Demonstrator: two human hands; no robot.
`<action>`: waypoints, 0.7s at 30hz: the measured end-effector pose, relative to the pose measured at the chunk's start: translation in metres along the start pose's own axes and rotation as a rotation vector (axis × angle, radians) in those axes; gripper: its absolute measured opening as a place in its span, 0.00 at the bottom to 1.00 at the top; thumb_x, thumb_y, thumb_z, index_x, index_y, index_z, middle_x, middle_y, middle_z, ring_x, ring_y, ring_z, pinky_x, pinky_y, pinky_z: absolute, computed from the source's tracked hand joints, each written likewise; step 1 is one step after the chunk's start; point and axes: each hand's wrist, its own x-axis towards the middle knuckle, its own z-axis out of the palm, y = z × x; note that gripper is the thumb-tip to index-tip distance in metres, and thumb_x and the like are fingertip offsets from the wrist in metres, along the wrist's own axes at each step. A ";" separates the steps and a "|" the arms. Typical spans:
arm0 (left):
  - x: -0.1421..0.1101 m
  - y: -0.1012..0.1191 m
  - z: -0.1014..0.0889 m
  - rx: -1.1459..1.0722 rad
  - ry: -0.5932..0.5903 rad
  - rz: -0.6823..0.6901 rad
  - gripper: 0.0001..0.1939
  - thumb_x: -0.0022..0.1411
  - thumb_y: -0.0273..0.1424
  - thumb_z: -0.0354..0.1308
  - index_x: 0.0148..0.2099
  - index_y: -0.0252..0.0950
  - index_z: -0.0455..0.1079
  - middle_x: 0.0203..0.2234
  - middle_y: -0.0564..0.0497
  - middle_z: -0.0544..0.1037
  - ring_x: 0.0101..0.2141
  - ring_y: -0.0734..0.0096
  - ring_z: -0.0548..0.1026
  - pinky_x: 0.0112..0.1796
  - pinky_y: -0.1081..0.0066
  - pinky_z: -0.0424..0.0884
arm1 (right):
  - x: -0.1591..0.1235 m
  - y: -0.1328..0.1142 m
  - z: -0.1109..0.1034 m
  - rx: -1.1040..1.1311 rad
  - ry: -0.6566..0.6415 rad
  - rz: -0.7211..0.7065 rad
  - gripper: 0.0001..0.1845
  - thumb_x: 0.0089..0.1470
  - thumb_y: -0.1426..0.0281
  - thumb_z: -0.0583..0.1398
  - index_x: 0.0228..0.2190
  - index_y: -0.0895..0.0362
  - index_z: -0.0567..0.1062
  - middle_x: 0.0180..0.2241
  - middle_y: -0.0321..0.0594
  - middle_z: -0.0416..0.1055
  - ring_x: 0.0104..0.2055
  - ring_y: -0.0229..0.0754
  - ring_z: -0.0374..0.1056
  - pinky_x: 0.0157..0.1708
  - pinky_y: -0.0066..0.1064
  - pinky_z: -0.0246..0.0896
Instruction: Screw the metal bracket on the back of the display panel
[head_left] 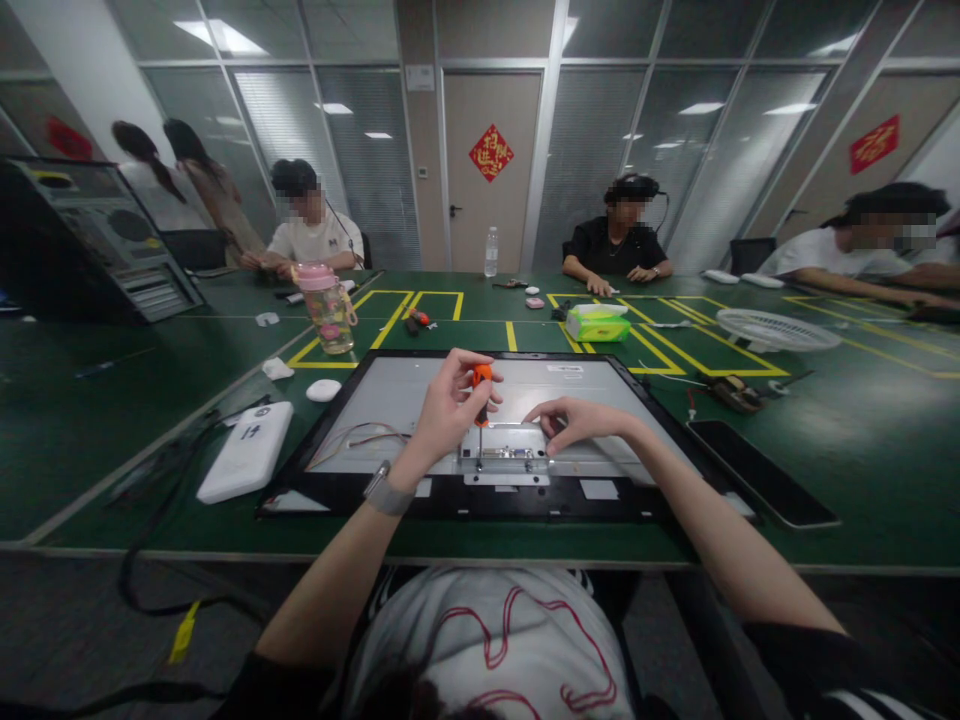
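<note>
A monitor panel (390, 395) lies face down on the green table in front of me, black frame around a pale metal back. My left hand (448, 405) is closed around an orange-handled screwdriver (482, 385), held upright with its tip on a small metal bracket (504, 452) near the panel's front edge. My right hand (574, 420) rests on the right end of that bracket, fingers bent and pressing down on it. A thin bundle of wires (360, 435) runs across the panel to the left of the bracket.
A white box (247, 450) lies left of the panel, a dark phone-like slab (757, 480) on the right. Farther back stand a pink-lidded bottle (328, 310), a green tissue pack (598, 323), a white fan grille (776, 330) and a computer case (97, 240). Several other people sit around the table.
</note>
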 end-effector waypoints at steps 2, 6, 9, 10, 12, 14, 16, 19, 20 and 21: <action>0.000 0.002 -0.002 0.041 -0.022 0.038 0.09 0.60 0.30 0.55 0.44 0.36 0.63 0.35 0.50 0.73 0.32 0.74 0.75 0.36 0.69 0.74 | 0.000 0.000 0.000 0.010 -0.003 -0.003 0.37 0.38 0.56 0.68 0.48 0.60 0.71 0.25 0.32 0.64 0.28 0.35 0.60 0.30 0.27 0.53; -0.002 0.004 -0.004 0.293 0.031 0.151 0.12 0.56 0.30 0.61 0.43 0.37 0.68 0.33 0.50 0.73 0.35 0.72 0.74 0.41 0.69 0.71 | 0.000 0.000 0.000 0.016 -0.002 -0.013 0.36 0.38 0.56 0.68 0.48 0.59 0.71 0.25 0.31 0.64 0.28 0.35 0.60 0.31 0.27 0.53; -0.007 0.003 -0.003 0.358 0.115 0.180 0.12 0.56 0.30 0.61 0.44 0.37 0.69 0.33 0.50 0.74 0.34 0.73 0.74 0.39 0.71 0.71 | 0.000 0.000 0.000 0.018 -0.004 -0.014 0.36 0.37 0.56 0.68 0.48 0.59 0.71 0.25 0.31 0.64 0.29 0.35 0.60 0.31 0.27 0.53; -0.010 0.003 -0.003 0.352 0.132 0.180 0.12 0.57 0.29 0.60 0.45 0.37 0.69 0.34 0.50 0.74 0.35 0.72 0.74 0.40 0.71 0.71 | 0.000 0.000 0.000 0.015 -0.002 -0.012 0.36 0.37 0.56 0.68 0.48 0.59 0.71 0.25 0.31 0.64 0.29 0.35 0.60 0.31 0.27 0.53; -0.015 0.002 -0.002 0.314 0.156 0.180 0.13 0.58 0.28 0.59 0.46 0.37 0.68 0.36 0.48 0.75 0.38 0.71 0.75 0.41 0.70 0.71 | 0.000 0.001 0.000 0.005 0.006 -0.007 0.37 0.37 0.55 0.68 0.47 0.59 0.71 0.25 0.31 0.64 0.28 0.35 0.60 0.30 0.27 0.53; -0.022 0.001 -0.002 0.259 0.184 0.181 0.13 0.59 0.28 0.57 0.47 0.37 0.67 0.38 0.47 0.74 0.40 0.69 0.75 0.43 0.69 0.71 | 0.001 0.002 -0.001 -0.009 0.010 -0.008 0.37 0.37 0.55 0.68 0.48 0.59 0.71 0.25 0.32 0.64 0.28 0.35 0.60 0.30 0.27 0.53; -0.027 0.001 -0.002 0.217 0.227 0.185 0.12 0.60 0.27 0.56 0.47 0.36 0.66 0.39 0.46 0.74 0.39 0.69 0.75 0.42 0.69 0.71 | 0.001 0.003 -0.001 -0.017 0.009 -0.011 0.37 0.37 0.55 0.68 0.48 0.59 0.71 0.25 0.31 0.64 0.28 0.35 0.60 0.30 0.27 0.53; -0.031 0.001 -0.003 0.218 0.262 0.236 0.11 0.59 0.27 0.57 0.46 0.36 0.67 0.38 0.46 0.74 0.37 0.70 0.75 0.41 0.68 0.71 | 0.001 0.003 -0.001 -0.014 0.002 -0.011 0.36 0.37 0.56 0.68 0.48 0.60 0.71 0.25 0.31 0.64 0.28 0.35 0.60 0.30 0.27 0.53; -0.032 0.001 -0.003 0.237 0.277 0.272 0.11 0.58 0.27 0.58 0.45 0.36 0.68 0.37 0.47 0.74 0.37 0.70 0.75 0.40 0.69 0.71 | 0.001 0.003 -0.001 -0.012 0.002 -0.010 0.36 0.38 0.56 0.68 0.48 0.60 0.71 0.25 0.31 0.64 0.28 0.35 0.60 0.30 0.27 0.53; -0.031 0.001 -0.003 0.260 0.297 0.309 0.11 0.57 0.26 0.59 0.44 0.36 0.69 0.36 0.48 0.73 0.37 0.71 0.74 0.40 0.69 0.70 | 0.001 0.003 -0.001 -0.011 0.003 -0.011 0.36 0.38 0.56 0.68 0.48 0.60 0.71 0.25 0.31 0.64 0.28 0.35 0.60 0.30 0.27 0.53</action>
